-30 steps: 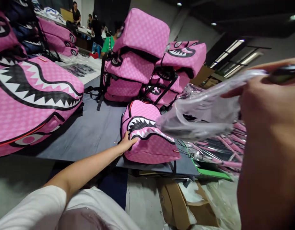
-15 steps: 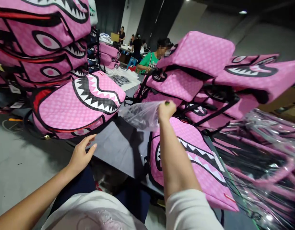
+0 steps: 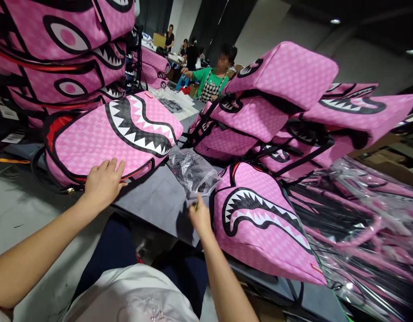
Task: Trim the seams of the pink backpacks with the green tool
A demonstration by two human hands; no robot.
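Note:
A pink checked backpack [image 3: 88,147] with a shark-mouth print lies on the grey table [image 3: 149,203] to the left. My left hand [image 3: 104,184] rests on its near side, fingers spread over the fabric. My right hand [image 3: 200,215] is closed above the table's front part; a small greenish thing shows at its fingers, too small to name. Just beyond it lies a crumpled clear plastic bag [image 3: 193,170] with something dark in or beneath it. A second pink shark-mouth backpack [image 3: 260,237] lies to the right of this hand.
Stacked pink backpacks [image 3: 68,58] rise at the left, and more backpacks [image 3: 276,85] are piled at the back right. Plastic-wrapped backpacks [image 3: 367,223] fill the far right. Across the table is a person in a green top [image 3: 202,78]; other people [image 3: 192,53] are farther back.
My right hand has let go of the plastic bag and come down toward me; the bag now lies on the table. My left hand has moved up onto the left backpack.

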